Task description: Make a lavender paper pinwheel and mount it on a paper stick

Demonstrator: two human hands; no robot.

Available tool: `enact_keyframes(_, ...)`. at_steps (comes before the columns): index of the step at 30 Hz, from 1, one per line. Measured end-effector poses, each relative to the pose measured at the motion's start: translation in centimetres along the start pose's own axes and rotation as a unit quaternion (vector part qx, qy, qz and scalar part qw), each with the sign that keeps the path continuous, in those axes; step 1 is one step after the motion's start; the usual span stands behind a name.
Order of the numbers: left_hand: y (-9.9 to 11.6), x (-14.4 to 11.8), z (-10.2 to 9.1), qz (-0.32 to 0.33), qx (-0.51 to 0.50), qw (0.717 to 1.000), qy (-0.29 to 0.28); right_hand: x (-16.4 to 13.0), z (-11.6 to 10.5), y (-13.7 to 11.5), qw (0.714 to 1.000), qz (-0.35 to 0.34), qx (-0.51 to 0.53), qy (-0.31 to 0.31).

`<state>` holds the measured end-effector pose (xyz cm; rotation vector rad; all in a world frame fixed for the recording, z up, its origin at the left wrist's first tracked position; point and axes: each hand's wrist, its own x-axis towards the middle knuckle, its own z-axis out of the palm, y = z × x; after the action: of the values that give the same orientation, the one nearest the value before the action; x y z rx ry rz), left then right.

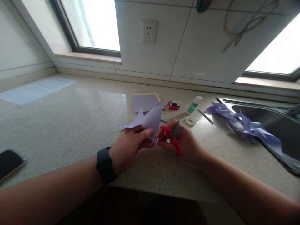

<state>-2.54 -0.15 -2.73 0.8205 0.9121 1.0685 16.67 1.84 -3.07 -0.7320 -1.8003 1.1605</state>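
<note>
Bent lavender paper sheet (152, 120) at one o'clock of left hand (131, 143), pinched thumb-to-fingers; right hand (186, 142) half-curled round red-handled metal scissors (173, 142). Paper likely light, creases easily; hold by edge.

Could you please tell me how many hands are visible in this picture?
2. The left hand is at the middle of the counter, holding purple paper; the right hand is just right of it, with the red-handled scissors.
</note>
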Motion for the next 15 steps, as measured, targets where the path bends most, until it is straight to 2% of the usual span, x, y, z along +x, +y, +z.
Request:
enact_keyframes(3,-0.05,0.09,-0.04,0.001,0.008,1.000,-0.008,-0.13,-0.31,-0.26,0.999,-0.014,-0.031,0.015)
enact_keyframes(9,-0.36,0.34,-0.21,0.006,0.012,1.000,-0.012,-0.47,-0.67,0.14,0.999,0.007,-0.046,0.005)
enact_keyframes(15,-0.38,0.33,-0.25,0.004,0.023,0.999,-0.033,-0.21,-0.72,0.68,0.994,-0.061,-0.086,0.014)
